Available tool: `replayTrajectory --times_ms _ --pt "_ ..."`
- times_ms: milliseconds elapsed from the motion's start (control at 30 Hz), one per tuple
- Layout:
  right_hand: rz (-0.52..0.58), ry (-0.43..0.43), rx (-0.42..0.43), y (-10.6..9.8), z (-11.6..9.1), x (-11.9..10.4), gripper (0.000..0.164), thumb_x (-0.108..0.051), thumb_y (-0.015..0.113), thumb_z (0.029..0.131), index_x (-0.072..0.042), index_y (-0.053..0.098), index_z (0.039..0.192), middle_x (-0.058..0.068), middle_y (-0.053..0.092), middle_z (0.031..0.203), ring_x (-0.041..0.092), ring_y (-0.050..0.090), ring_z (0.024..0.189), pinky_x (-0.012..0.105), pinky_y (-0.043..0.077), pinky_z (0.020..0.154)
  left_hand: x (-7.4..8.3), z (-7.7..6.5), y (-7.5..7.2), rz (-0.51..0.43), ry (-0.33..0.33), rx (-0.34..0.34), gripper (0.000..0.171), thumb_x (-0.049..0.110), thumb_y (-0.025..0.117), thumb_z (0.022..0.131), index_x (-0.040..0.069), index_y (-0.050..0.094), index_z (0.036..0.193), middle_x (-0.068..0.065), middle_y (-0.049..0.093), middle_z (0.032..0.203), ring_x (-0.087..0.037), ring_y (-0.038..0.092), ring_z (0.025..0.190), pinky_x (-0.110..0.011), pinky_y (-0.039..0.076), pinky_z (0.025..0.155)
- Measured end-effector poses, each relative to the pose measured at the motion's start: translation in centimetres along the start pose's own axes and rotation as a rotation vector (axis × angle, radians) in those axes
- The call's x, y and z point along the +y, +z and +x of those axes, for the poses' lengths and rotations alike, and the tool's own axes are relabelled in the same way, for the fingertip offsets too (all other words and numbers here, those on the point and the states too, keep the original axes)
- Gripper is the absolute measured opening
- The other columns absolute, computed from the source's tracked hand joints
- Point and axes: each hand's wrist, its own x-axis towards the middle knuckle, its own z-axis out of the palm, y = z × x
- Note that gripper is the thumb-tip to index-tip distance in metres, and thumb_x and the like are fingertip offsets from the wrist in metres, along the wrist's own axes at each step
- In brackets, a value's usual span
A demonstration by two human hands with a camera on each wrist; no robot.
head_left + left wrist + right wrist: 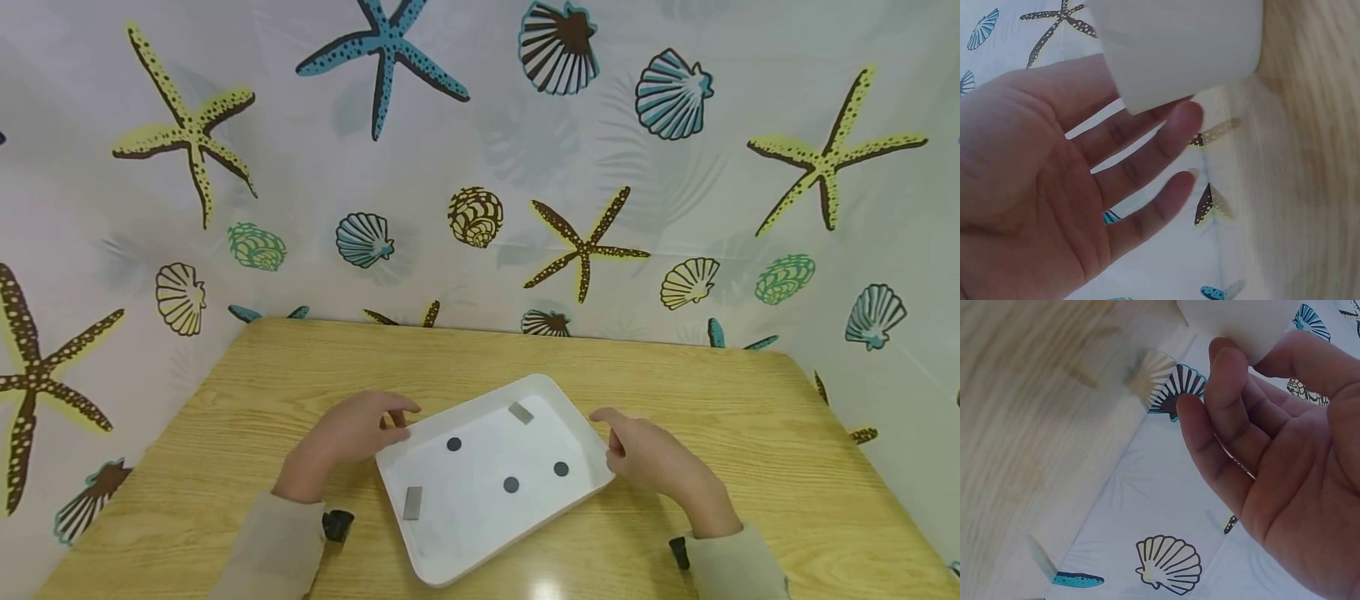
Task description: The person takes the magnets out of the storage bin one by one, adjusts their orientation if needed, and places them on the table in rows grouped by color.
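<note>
A white rectangular tray sits at a slant over the wooden table between the two hands. Inside it lie three dark round discs, one toward the far left, the others toward the right. Two grey rectangular pieces lie in it too, one near the left wall, one by the far wall. My left hand is at the left corner, its fingers fairly straight beside the tray in the left wrist view. At the right corner, my right hand pinches the tray with curled fingers.
The wooden table spreads around the tray. Behind it and at both sides hang white cloth walls printed with starfish and shells. A black strap piece shows at the left cuff and another at the right cuff.
</note>
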Motion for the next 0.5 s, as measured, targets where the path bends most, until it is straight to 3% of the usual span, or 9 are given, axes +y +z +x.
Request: replayTrajectory --times_ms 267,500 --pt "0.029 -0.005 -0.047 -0.3 -0.4 -0.3 0.056 0.005 0.064 0.09 0.001 0.052 0.145 0.0 0.054 0.076 0.011 0.047 0.065 0.021 0.038 0.058 0.0 -0.7 -1.0 -0.021 0.014 -0.092 0.045 0.019 0.078 0.091 0.007 0.068 0.133 -0.01 0.073 0.114 -0.021 0.067 0.097 -0.035 0.057 0.079" --pt "0.014 0.004 -0.027 -0.3 -0.3 -0.4 0.046 -0.006 0.066 0.097 -0.003 0.057 0.142 -0.002 0.055 0.075 0.01 0.048 0.064 0.022 0.04 0.057 -0.1 -1.0 -1.6 -0.105 0.005 -0.186 0.057 0.024 0.087 0.083 0.012 0.066 0.135 -0.013 0.069 0.124 -0.023 0.067 0.1 -0.038 0.057 0.083"
